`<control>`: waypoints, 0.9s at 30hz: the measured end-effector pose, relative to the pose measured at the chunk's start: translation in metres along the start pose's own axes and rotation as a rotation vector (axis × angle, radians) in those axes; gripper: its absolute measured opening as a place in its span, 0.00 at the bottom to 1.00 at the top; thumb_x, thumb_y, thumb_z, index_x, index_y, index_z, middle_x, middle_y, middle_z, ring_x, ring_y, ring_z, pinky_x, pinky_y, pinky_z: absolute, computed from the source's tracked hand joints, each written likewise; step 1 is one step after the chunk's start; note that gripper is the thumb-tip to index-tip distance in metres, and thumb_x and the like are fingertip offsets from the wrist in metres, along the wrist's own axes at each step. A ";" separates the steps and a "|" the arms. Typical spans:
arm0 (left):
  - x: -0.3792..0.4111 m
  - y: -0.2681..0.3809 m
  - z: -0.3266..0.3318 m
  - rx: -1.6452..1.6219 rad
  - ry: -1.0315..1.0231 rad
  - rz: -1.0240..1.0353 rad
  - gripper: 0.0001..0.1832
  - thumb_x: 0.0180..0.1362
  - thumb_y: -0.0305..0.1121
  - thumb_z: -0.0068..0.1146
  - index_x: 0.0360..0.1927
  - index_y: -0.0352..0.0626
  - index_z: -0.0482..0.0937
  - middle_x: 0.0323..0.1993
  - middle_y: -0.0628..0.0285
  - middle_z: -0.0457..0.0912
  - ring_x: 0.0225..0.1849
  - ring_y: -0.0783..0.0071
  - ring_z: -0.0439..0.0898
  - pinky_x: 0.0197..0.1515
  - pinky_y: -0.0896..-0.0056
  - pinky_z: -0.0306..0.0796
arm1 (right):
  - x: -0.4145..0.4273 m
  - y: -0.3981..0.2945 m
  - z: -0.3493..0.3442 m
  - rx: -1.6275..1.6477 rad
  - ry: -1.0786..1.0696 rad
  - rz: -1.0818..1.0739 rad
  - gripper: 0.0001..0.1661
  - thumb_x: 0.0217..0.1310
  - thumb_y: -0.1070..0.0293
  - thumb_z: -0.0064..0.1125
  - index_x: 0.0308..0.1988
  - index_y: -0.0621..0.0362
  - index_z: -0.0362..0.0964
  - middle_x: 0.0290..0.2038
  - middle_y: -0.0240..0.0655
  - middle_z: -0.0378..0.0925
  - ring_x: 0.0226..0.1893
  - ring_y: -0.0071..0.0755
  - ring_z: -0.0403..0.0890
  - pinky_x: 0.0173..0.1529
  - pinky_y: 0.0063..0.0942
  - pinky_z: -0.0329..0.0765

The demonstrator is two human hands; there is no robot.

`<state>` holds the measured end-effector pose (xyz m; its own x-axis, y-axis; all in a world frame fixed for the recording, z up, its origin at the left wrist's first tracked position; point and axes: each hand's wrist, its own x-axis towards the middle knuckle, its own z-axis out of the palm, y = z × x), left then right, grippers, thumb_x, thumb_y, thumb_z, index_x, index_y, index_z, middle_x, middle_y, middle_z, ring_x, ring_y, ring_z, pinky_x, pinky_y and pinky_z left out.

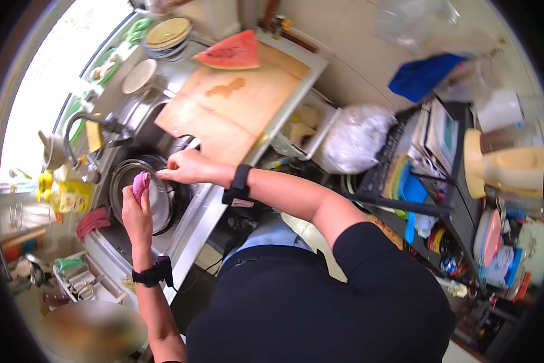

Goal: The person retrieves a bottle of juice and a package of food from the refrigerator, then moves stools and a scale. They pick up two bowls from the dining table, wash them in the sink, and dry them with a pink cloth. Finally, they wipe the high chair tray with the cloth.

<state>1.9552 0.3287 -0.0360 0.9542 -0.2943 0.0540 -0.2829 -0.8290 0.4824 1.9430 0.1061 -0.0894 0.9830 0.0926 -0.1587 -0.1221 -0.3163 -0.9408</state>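
My left hand [137, 215] is shut on a bunched pink cloth [141, 185], held upright above the sink [119, 247]. My right hand [194, 167] is just to the right of the cloth, fingers curled and fingertips pointing at it. Whether something thin is between those fingers cannot be made out. Under both hands a round metal pan or basin [162, 204] sits in the sink, partly covered by my left hand. A wooden cutting board [235, 104] lies beyond my right hand, with a wet patch and a red watermelon wedge [233, 51] on it.
A curved faucet [72, 122] with a yellow sponge [94, 136] rises behind the sink. Stacked bowls [167, 34] and a single bowl [140, 76] stand along the back. A dark red cloth [93, 223] drapes the sink's left edge. A black shelf rack [403, 204] stands at right.
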 end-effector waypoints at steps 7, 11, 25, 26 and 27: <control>-0.012 0.077 0.038 -0.343 -0.093 0.255 0.23 0.54 0.25 0.70 0.54 0.38 0.77 0.44 0.60 0.80 0.45 0.68 0.80 0.49 0.65 0.75 | -0.069 0.023 -0.026 0.984 0.086 0.069 0.19 0.70 0.54 0.62 0.51 0.55 0.77 0.36 0.32 0.83 0.28 0.25 0.84 0.33 0.23 0.83; -0.014 0.102 0.053 -0.964 -0.548 -0.083 0.17 0.69 0.37 0.57 0.55 0.34 0.79 0.42 0.67 0.81 0.43 0.81 0.79 0.45 0.82 0.73 | -0.118 0.036 -0.041 1.148 0.309 -0.063 0.22 0.68 0.55 0.64 0.56 0.54 0.74 0.45 0.32 0.83 0.38 0.24 0.85 0.41 0.23 0.83; -0.090 0.142 0.117 -1.528 -1.005 -0.197 0.06 0.71 0.34 0.55 0.47 0.46 0.75 0.48 0.66 0.82 0.52 0.72 0.80 0.59 0.64 0.72 | -0.302 0.071 0.050 0.354 0.935 0.145 0.26 0.62 0.60 0.67 0.55 0.57 0.70 0.46 0.36 0.79 0.45 0.27 0.81 0.52 0.27 0.78; -0.100 0.136 0.122 -1.322 -1.034 0.004 0.04 0.73 0.32 0.51 0.46 0.44 0.73 0.43 0.68 0.80 0.47 0.77 0.79 0.53 0.70 0.72 | -0.305 0.067 0.059 0.479 0.929 0.145 0.35 0.58 0.56 0.72 0.60 0.57 0.69 0.50 0.36 0.78 0.52 0.27 0.76 0.60 0.27 0.73; -0.112 0.131 0.122 -1.210 -1.070 0.106 0.04 0.73 0.31 0.50 0.45 0.44 0.73 0.41 0.68 0.79 0.45 0.79 0.78 0.51 0.72 0.71 | -0.310 0.060 0.064 0.497 0.925 0.122 0.42 0.56 0.51 0.74 0.63 0.57 0.67 0.52 0.39 0.78 0.53 0.35 0.78 0.61 0.33 0.72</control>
<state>1.7998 0.1949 -0.0857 0.2884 -0.9314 -0.2221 0.3927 -0.0965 0.9146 1.6223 0.1190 -0.1161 0.6563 -0.7359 -0.1667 -0.0635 0.1663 -0.9840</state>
